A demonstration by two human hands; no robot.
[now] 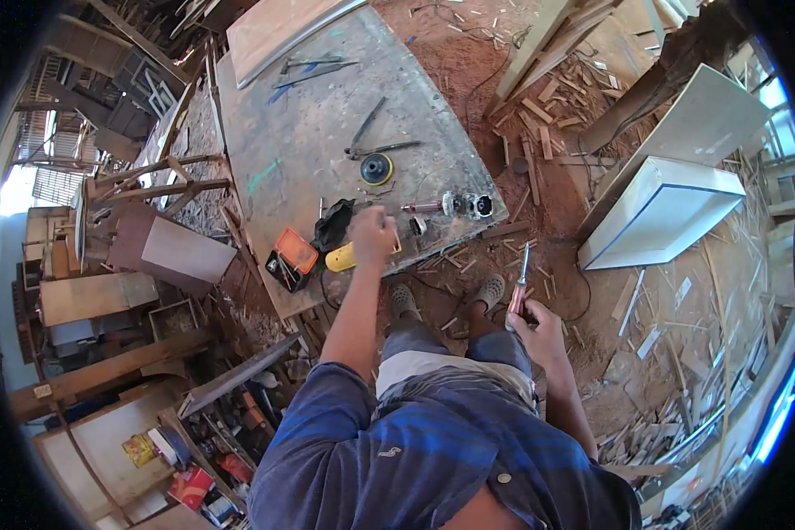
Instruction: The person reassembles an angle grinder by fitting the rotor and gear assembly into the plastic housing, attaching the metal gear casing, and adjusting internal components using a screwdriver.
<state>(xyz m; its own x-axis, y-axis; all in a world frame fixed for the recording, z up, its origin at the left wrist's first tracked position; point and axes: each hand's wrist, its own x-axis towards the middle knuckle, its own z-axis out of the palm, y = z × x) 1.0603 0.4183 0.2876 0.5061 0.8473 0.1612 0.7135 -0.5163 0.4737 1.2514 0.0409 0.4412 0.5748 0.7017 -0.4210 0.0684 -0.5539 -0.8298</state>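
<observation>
My right hand (539,331) is wrapped round the red handle of a screwdriver (519,290), its shaft pointing up and away, clear of the bench. Over the near edge of the workbench (309,132) is my left hand (374,234), fingers curled together; what they hold, if anything, is hidden. Just below that hand lies a yellow power tool housing (340,258). To its right, an exposed motor part (424,207) leads to a metal gear head (468,205). A small dark part (418,226) lies nearby. Beyond the hand sits a round yellow-and-black pad (376,169).
An open orange-and-black case (293,257) and a black bag (334,224) lie left of my hand. Long-handled pliers (382,148) are farther back. A wood panel (278,31) covers the far bench. A white box (662,216) stands right, among scraps and sawdust.
</observation>
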